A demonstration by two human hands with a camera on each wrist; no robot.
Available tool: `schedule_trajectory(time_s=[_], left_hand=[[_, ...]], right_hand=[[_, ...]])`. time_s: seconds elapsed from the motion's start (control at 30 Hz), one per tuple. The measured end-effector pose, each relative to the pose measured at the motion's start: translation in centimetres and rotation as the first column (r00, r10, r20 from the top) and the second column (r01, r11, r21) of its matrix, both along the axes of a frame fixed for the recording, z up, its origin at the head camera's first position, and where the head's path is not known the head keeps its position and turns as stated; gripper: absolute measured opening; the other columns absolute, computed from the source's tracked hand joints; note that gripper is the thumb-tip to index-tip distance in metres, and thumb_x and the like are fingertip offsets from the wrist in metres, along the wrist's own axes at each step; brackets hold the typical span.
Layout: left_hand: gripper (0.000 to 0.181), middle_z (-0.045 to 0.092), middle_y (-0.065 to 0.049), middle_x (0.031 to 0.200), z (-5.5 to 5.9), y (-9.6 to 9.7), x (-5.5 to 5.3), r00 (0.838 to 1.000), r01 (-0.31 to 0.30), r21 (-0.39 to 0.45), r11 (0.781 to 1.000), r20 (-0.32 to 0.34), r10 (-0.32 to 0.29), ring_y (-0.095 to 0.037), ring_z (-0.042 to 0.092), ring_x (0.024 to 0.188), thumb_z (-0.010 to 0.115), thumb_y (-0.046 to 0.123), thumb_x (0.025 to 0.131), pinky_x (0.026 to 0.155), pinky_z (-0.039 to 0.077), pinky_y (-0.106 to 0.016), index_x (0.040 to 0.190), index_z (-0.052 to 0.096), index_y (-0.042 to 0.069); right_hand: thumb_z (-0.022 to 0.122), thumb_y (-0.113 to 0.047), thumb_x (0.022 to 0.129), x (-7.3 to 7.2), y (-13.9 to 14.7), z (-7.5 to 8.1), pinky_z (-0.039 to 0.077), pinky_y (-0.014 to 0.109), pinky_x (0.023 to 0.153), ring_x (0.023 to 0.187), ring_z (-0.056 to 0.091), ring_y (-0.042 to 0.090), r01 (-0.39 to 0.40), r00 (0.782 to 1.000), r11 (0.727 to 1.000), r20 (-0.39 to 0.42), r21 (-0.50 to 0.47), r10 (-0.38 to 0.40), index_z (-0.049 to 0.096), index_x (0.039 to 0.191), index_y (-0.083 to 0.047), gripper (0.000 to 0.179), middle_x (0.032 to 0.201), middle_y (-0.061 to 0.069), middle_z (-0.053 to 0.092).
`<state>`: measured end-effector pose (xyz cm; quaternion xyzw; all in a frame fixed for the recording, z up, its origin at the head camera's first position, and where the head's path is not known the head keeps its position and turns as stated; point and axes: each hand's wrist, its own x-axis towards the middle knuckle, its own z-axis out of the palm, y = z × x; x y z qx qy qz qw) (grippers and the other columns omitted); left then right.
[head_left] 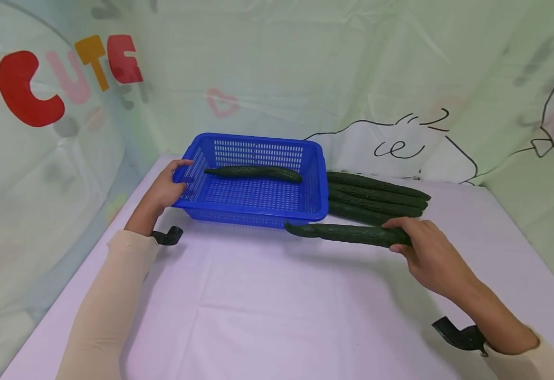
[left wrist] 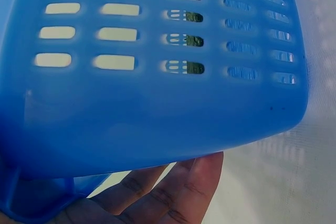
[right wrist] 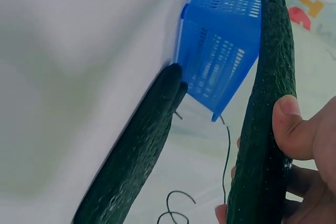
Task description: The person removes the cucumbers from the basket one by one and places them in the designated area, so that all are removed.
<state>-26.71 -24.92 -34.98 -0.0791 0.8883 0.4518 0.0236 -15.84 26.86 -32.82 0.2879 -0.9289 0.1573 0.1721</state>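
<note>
A blue plastic basket (head_left: 253, 212) with slotted walls stands on the table, and one dark green cucumber (head_left: 258, 172) lies across its floor. My left hand (head_left: 165, 186) grips the basket's left end at the rim; its fingers (left wrist: 205, 182) show beside the outer wall in the left wrist view. Pinched between thumb and fingers of my right hand (head_left: 433, 258) is another cucumber (head_left: 348, 234), held near its right end. Its thin curved tip points left, overlapping the basket's near right corner in the head view.
Several more cucumbers (head_left: 376, 196) lie side by side on the table, close against the basket's right side. A pale cloth (head_left: 258, 316) covers the table. Printed curtains (head_left: 267, 63) hang behind and at both sides.
</note>
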Motion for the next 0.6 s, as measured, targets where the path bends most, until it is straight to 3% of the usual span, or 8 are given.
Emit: schedule_trajectory(time_s=[0.33,0.6], left_hand=[[0.064,0.016,-0.022,0.163,-0.1,-0.1,0.1,1.000,-0.005,0.011,1.000,-0.003,0.005,-0.050,0.031,0.142,0.038,0.002,0.095,0.108,0.035,-0.066,0.155,0.026,0.024],[0.064,0.016,-0.023,0.163,-0.1,0.0,0.1,1.000,-0.006,0.018,1.000,-0.001,0.006,-0.051,0.032,0.141,0.038,0.002,0.095,0.107,0.035,-0.066,0.155,0.026,0.023]], right_hand=[[0.076,0.004,0.078,0.0,2.2,-0.7,0.047,0.053,0.079,0.095,0.059,0.043,0.025,0.999,0.999,0.045,0.027,-0.026,0.059,0.115,-0.004,0.041,0.100,0.012,0.069],[0.074,0.004,0.080,-0.5,3.3,-1.0,0.047,0.053,0.080,0.092,0.060,0.041,0.060,0.993,0.998,0.103,0.031,-0.063,0.060,0.116,-0.003,0.039,0.098,0.015,0.070]])
